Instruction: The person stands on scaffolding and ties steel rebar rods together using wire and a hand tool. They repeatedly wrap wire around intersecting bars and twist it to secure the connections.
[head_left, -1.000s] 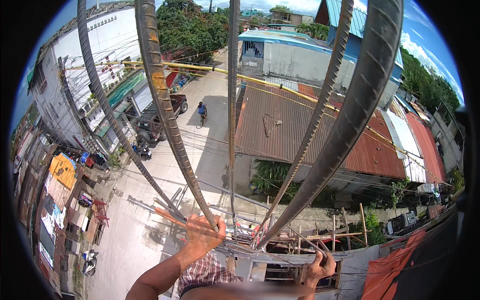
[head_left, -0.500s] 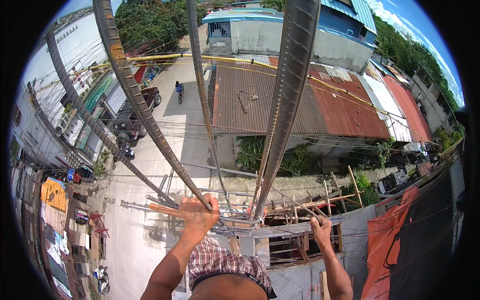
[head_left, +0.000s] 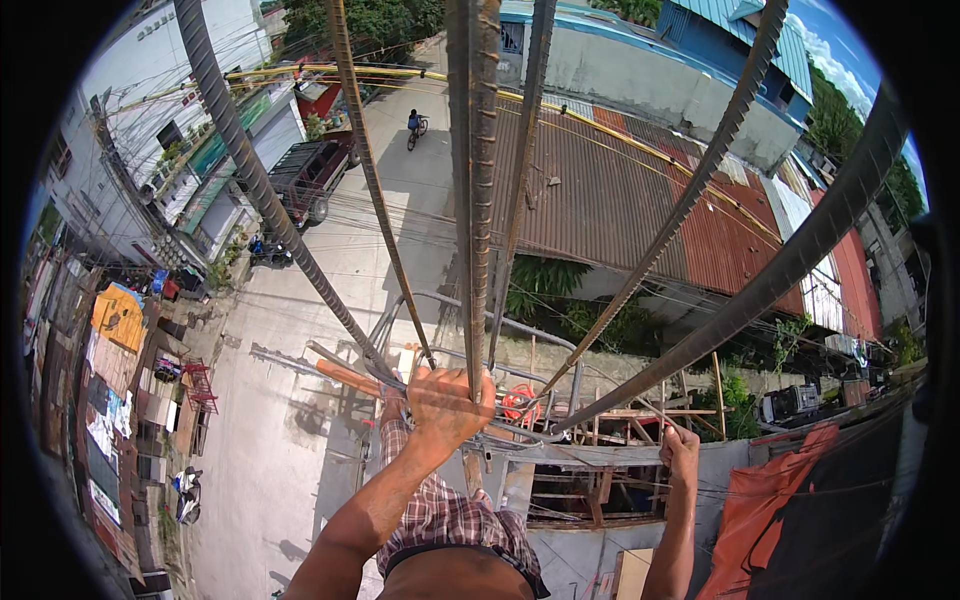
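My left hand [head_left: 447, 405] is closed around the lower part of a ribbed steel rebar [head_left: 482, 230], one of several tall bars rising in front of me. Off to the right, my right hand [head_left: 680, 452] grips the end of a thin grey rod [head_left: 648, 404]; its far end is lost among the bars. Bent grey steel bars [head_left: 510, 322] encircle the upright rebars near my left hand. Just right of that hand sits a red, round, coil-like thing [head_left: 519, 403], partly covered by bars. A thick rebar [head_left: 745, 315] slants up to the right.
I am high above a concrete street [head_left: 265, 440], where a cyclist [head_left: 413, 128] rides and a dark red vehicle [head_left: 305, 172] stands. Yellow-sheathed cables [head_left: 640, 148] cross beyond the rebars. Wooden framing [head_left: 600, 485] lies below, and an orange tarp [head_left: 765, 520] hangs at the right.
My view has swung, so the rebars appear farther right and spread apart. Both hands keep their grips and sit farther right in the picture. The cyclist has moved along the street.
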